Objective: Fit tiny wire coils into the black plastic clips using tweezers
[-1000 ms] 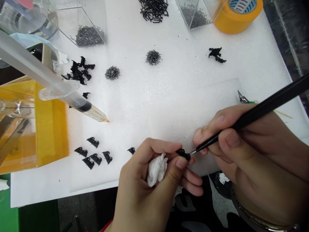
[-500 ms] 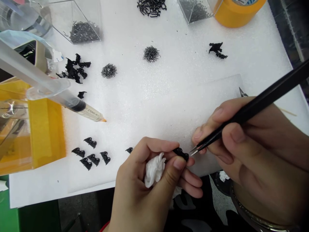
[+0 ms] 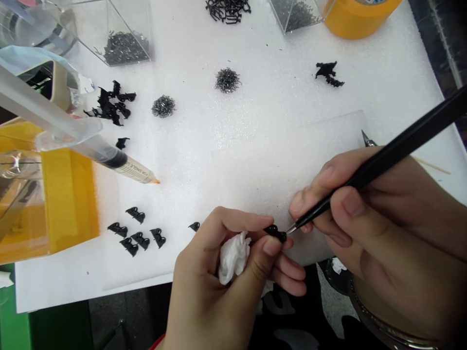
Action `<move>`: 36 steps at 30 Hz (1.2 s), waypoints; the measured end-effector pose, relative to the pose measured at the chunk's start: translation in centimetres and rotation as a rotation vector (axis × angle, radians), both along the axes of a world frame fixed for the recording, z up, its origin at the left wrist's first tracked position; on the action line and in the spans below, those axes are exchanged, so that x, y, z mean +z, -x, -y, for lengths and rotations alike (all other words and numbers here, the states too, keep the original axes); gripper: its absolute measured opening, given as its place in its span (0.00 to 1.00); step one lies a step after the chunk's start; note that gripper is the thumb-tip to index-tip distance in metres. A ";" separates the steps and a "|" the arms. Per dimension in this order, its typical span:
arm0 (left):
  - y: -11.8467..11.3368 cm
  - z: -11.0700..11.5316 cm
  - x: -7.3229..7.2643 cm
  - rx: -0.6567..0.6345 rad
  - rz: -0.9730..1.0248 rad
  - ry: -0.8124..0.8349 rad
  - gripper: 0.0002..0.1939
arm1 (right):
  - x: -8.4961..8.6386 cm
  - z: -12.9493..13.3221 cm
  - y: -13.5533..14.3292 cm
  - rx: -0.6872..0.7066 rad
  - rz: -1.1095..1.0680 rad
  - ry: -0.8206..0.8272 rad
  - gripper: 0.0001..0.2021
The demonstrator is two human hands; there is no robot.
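My left hand (image 3: 226,277) pinches a small black part (image 3: 274,233) between thumb and index finger, and a crumpled white tissue (image 3: 233,257) is tucked in the same hand. My right hand (image 3: 379,214) holds black tweezers (image 3: 375,160) with fine metal tips. Those tips are close together at the right end of the black part; whether they grip anything is too small to tell. Several similar black parts (image 3: 140,240) lie on the white foam sheet (image 3: 255,150) at the lower left, and one more (image 3: 195,226) is beside my left hand.
A syringe (image 3: 120,163) slants in from the left above a yellow box (image 3: 71,199). Piles of tiny metal pieces (image 3: 226,80), clear boxes (image 3: 126,29) and yellow tape (image 3: 357,19) stand farther back. A pointed blade (image 3: 367,139) lies behind my right hand.
The tweezers' tips have drawn together and moved slightly onto the black part's right end. My left hand has barely moved.
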State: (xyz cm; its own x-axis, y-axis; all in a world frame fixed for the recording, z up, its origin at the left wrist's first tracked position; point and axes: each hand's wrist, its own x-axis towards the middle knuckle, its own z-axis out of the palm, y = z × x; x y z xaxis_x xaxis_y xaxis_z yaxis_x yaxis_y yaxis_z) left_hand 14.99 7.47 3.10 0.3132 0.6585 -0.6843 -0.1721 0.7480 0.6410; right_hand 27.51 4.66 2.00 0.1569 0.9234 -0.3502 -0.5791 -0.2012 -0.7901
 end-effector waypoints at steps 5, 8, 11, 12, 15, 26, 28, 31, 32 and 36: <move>0.0 0.0 -0.1 -0.002 -0.004 -0.015 0.11 | 0.2 0.2 -0.2 -0.009 0.095 -0.062 0.17; 0.1 0.0 -0.1 -0.013 0.007 -0.005 0.10 | 0.3 0.4 -0.1 -0.017 0.106 -0.119 0.18; 0.2 0.0 -0.1 -0.017 0.010 -0.006 0.10 | 0.0 0.6 -0.1 0.004 0.073 -0.148 0.18; 0.2 0.0 -0.1 -0.017 0.008 -0.008 0.10 | -0.1 0.7 -0.1 0.010 0.076 -0.148 0.18; 0.1 0.0 -0.1 -0.017 -0.006 -0.018 0.11 | -0.5 0.8 0.0 0.014 0.085 -0.139 0.18; 0.1 0.0 0.1 -0.024 -0.004 -0.013 0.08 | 0.1 0.0 -0.2 -0.043 0.293 0.066 0.05; 0.0 -0.2 0.2 -0.036 -0.016 -0.028 0.07 | -0.3 0.2 -0.4 -0.046 0.341 0.014 0.04; 0.2 -0.5 0.4 -0.078 -0.069 -0.027 0.07 | -0.8 0.6 -0.7 -0.010 0.377 -0.035 0.05; 0.3 -0.6 0.5 -0.106 -0.085 -0.022 0.08 | -1.0 0.6 -0.7 0.000 0.397 -0.038 0.06; 0.7 -0.8 0.4 -0.193 -0.082 -0.045 0.08 | -1.4 0.8 -0.5 0.024 0.499 -0.030 0.06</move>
